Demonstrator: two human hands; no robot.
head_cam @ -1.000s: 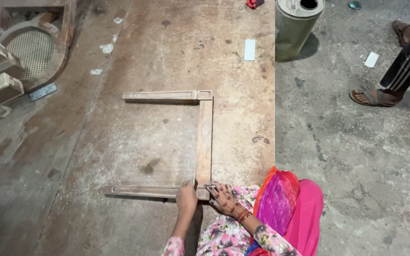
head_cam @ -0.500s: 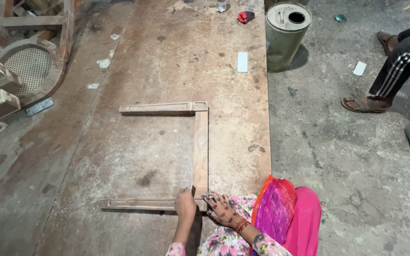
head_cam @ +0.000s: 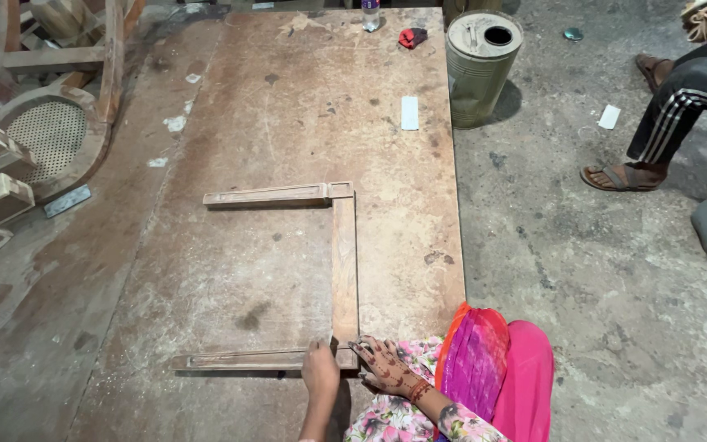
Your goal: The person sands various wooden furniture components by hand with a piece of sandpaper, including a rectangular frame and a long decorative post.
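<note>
Three-sided wooden frame (head_cam: 343, 270), made of two parallel rails joined by one cross rail, lying flat on a large worn wooden board (head_cam: 288, 106) that rests on the floor and serves as the desk. Both hands work at the near corner joint (head_cam: 344, 354), where the cross rail meets the near rail. The left hand (head_cam: 320, 370) is curled closed and presses down on the near rail just beside the joint; whether it grips a small tool cannot be told. The right hand (head_cam: 386, 366), patterned with henna, lies open with fingers spread, its fingertips touching the corner from the other side. The far corner (head_cam: 338, 191) appears already closed and square. To seat this joint well, it is judged best to keep the near rail pinned flat to the board, to push along the line of the rail rather than across it, and to keep the two side rails parallel, since a twist here could strain the far corner. Further out: a white rectangular block (head_cam: 410, 113) lies on the board well apart from the frame; a dented metal can (head_cam: 482, 61) stands at the board's far right edge; a red object (head_cam: 412, 37) and a bottle (head_cam: 371, 15) sit at the far end. Chair parts with a cane panel (head_cam: 38, 139) lie to the left. Another person's sandalled foot (head_cam: 619, 176) rests on the concrete floor (head_cam: 599, 327) to the right.
</note>
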